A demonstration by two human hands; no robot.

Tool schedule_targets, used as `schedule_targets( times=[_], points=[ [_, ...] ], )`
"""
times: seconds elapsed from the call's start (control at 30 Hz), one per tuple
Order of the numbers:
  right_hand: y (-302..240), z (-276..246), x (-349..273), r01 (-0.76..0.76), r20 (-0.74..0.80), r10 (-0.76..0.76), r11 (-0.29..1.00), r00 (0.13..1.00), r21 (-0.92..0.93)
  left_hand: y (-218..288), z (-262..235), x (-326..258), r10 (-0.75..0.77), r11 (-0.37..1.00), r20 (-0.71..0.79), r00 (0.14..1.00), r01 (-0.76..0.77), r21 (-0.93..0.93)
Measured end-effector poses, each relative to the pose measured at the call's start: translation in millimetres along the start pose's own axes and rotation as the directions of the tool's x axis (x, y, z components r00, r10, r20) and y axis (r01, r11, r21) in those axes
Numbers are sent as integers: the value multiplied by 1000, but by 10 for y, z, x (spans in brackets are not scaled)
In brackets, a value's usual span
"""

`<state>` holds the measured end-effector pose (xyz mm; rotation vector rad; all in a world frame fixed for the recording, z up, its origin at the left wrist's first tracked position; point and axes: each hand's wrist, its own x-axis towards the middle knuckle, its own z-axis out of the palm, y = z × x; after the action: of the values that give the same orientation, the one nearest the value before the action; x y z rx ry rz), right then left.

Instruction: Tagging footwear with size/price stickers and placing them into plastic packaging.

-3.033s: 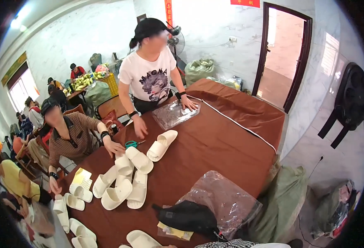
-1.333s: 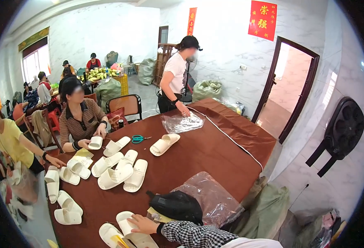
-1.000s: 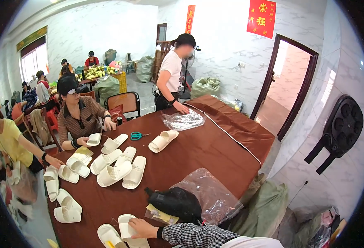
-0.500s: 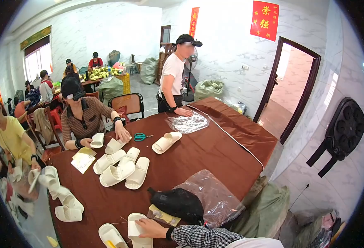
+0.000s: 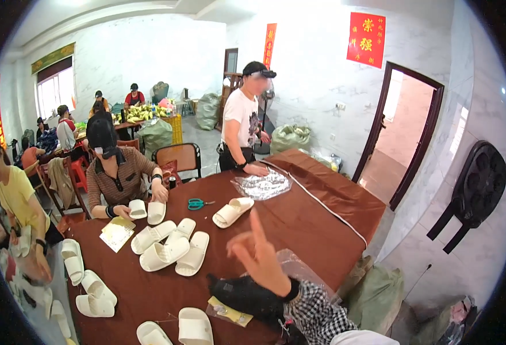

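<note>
My right hand (image 5: 260, 256) is raised above the brown-covered table (image 5: 236, 241), one finger pointing up and the others partly blurred; nothing shows in it. My left hand is out of view. Below the raised hand lie a black cloth pouch (image 5: 247, 296), a clear plastic bag (image 5: 299, 265) and a yellow card (image 5: 229, 313). At the near edge are two cream slippers, one whole (image 5: 195, 328) and one cut by the frame (image 5: 153, 333). Several more cream slippers (image 5: 164, 255) lie in a group mid-table. A lone slipper (image 5: 233, 213) sits beyond my hand.
Across the table, a seated person in a striped shirt (image 5: 121, 178) handles two slippers near teal-handled scissors (image 5: 200, 203). A standing person (image 5: 241, 126) presses clear plastic (image 5: 264, 183). Another in yellow (image 5: 20, 195) stands left, near slippers (image 5: 95, 293). Sacks (image 5: 374, 293) flank the table's right.
My right hand has left the near slipper and risen up and rightward over the table. The seated person's slippers now stand side by side. At left, the person in yellow has lowered a hand.
</note>
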<state>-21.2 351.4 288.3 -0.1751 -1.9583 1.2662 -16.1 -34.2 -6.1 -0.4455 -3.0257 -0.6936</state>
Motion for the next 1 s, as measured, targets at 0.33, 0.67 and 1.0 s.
schedule_targets(
  times=[0.33, 0.67, 1.0],
  points=[
    [283, 24, 405, -239, 112, 215, 926, 970, 293, 125, 157, -96, -85, 972, -73, 994, 67, -223],
    [1562, 1638, -1586, 71, 808, 115, 979, 577, -190, 339, -500, 136, -215, 935, -184, 959, 148, -323],
    [2001, 2036, -2025, 349, 838, 40, 897, 545, -270, -270, -260, 981, 347, 925, 10, 938, -340, -172]
  ],
)
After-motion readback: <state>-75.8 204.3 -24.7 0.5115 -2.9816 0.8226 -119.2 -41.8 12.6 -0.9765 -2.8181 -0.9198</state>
